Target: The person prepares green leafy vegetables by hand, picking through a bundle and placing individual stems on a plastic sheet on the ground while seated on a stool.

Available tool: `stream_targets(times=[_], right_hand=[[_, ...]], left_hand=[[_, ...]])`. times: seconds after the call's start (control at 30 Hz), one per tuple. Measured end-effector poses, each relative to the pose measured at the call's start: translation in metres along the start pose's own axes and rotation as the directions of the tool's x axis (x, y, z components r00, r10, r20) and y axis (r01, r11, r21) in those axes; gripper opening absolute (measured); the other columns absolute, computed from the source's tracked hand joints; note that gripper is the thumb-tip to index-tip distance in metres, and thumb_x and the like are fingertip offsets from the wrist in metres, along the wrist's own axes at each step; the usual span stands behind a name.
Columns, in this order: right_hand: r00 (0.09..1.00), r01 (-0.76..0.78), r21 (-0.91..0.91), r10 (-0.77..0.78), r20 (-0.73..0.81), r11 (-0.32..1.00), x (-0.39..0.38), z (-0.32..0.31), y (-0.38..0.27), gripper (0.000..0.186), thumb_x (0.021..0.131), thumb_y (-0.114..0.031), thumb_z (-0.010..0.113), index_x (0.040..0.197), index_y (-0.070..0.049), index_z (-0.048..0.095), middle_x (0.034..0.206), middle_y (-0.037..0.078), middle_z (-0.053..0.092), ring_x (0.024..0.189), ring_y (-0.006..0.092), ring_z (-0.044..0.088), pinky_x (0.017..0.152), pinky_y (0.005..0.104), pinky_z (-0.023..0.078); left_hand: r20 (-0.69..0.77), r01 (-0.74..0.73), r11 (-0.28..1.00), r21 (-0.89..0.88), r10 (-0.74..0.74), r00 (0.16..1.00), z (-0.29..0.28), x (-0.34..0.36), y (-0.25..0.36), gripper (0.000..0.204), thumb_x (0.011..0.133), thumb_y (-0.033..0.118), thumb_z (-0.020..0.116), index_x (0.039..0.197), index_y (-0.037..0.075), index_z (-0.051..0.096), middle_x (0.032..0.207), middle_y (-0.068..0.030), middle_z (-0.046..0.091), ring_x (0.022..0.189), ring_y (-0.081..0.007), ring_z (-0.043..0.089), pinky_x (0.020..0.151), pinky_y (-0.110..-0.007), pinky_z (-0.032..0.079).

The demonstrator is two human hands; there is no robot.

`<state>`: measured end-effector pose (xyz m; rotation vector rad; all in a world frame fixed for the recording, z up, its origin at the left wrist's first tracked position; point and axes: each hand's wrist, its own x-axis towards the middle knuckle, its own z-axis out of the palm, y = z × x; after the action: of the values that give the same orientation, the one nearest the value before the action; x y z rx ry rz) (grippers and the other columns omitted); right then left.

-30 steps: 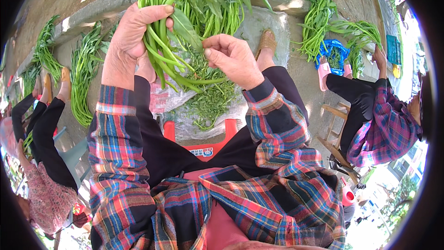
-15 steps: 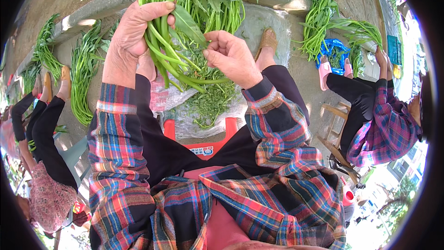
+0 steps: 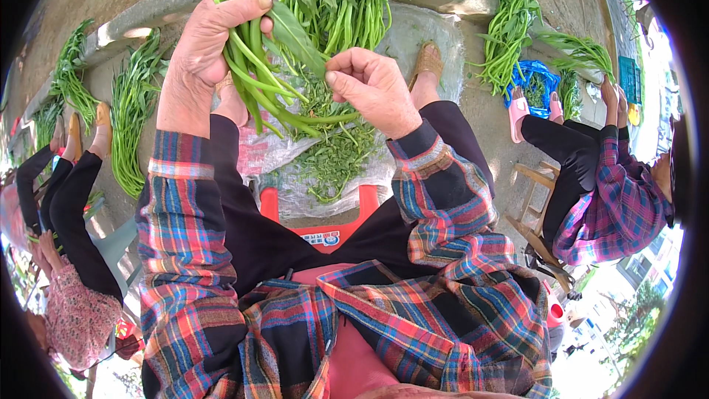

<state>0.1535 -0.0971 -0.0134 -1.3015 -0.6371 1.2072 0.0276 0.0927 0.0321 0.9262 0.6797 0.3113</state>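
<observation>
1. L hand point(image 3: 198, 48), upper L of ctr: gripping 1 bunch of green stems point(image 3: 255, 77), upper ctr; stem count unclear.
2. R hand point(image 3: 377, 92), upper ctr: thumb + forefinger pinching 1 leaf point(image 3: 299, 38) at tip.
3. 1 pile of trimmings point(image 3: 337, 162), mid-frame, on 1 grey sheet point(image 3: 432, 29).
4. 1 blue bag point(image 3: 535, 74), 2 pink slippers point(image 3: 518, 120), upper R.

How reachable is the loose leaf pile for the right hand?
Likely yes: the leaf pile is uncovered nearest the body, though stems overhang its far side and the right hand pinches a leaf.
</observation>
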Motion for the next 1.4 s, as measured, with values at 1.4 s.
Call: stream_targets(times=[1.4], right_hand=[[0.998,0.060,-0.204,-0.066,-0.022,0.977,-0.004,-0.005,0.002,0.026,0.082,-0.013,0.061,0.102,0.002,0.056,0.068,0.000,0.052,0.058,0.0052,0.048,0.052,0.0217,0.041]], left_hand=[[0.081,-0.042,0.998,0.042,0.038,0.996,-0.002,-0.002,-0.002,0.018,0.079,0.010,0.064,0.094,0.001,0.061,0.070,-0.0044,0.062,0.058,-0.0101,0.061,0.046,-0.023,0.051]])
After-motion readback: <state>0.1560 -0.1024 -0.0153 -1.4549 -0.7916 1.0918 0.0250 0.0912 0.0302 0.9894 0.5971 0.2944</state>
